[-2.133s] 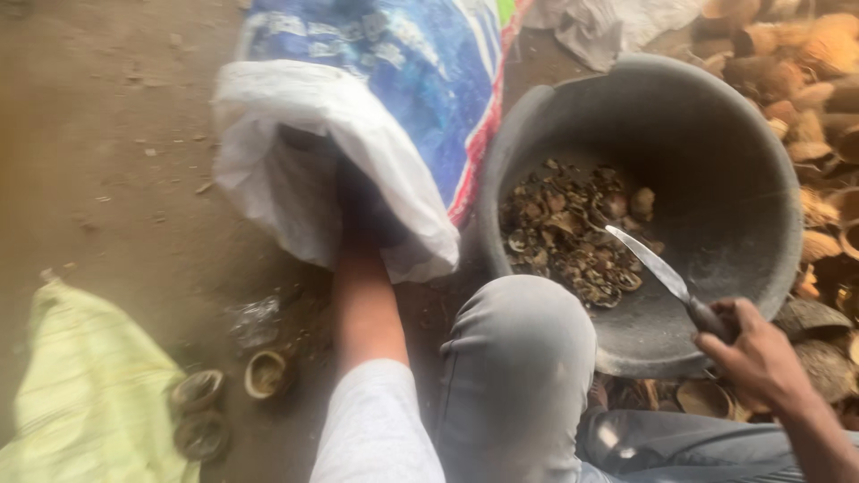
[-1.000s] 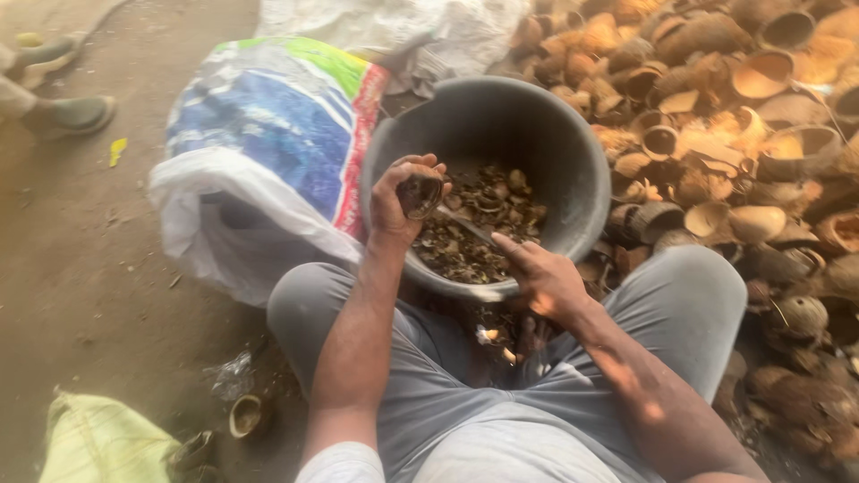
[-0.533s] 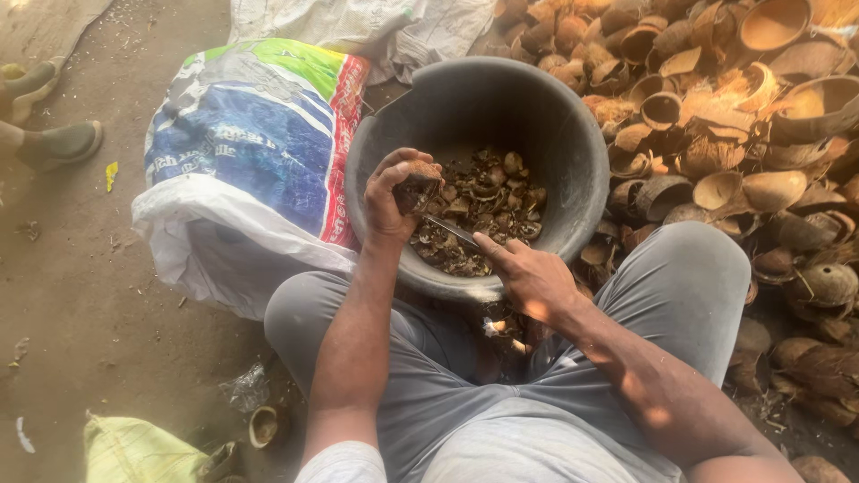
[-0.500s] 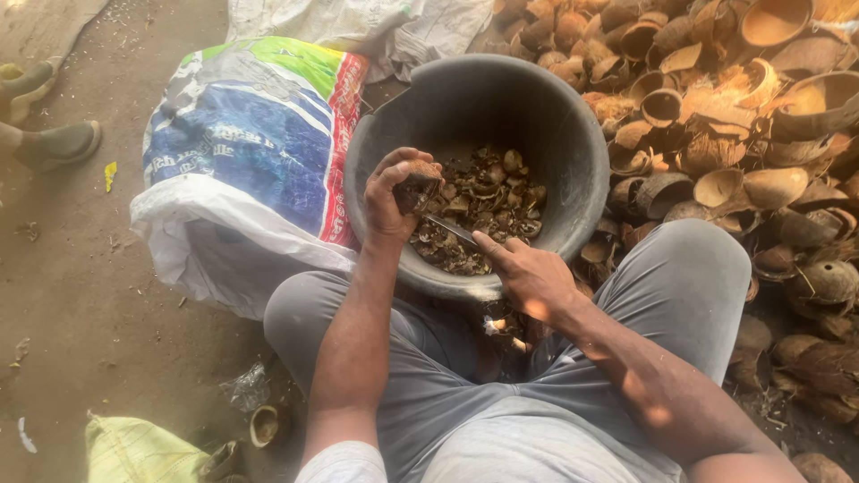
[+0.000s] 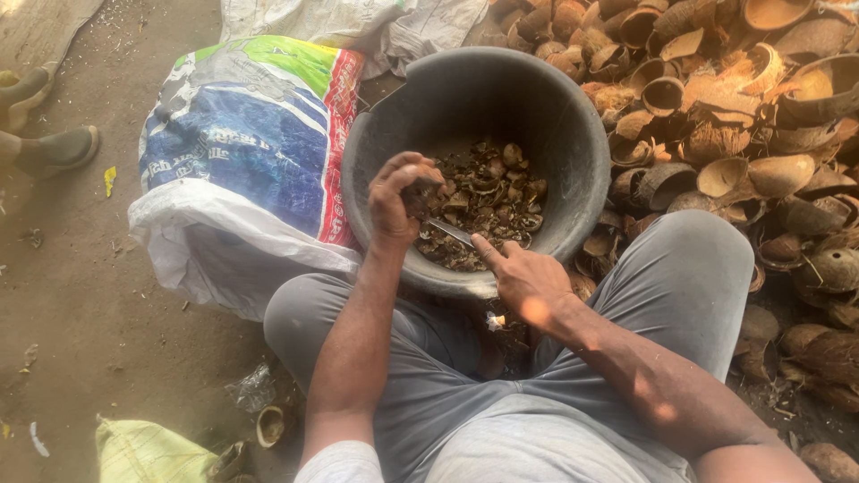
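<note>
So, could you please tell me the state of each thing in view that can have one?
Left hand: grip closed on a small dark shell piece.
Right hand: grip closed on a metal-bladed knife, its tip at the piece.
Round black plastic tub: upright, partly filled with brown shell pieces.
Blue-and-white woven sack: lying on its side.
Pile of brown coconut husk shells: heaped, halves empty.

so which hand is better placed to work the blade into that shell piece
Right, probably: the right hand holds the knife, tip at the shell piece gripped by the left hand over the bucket.
</note>
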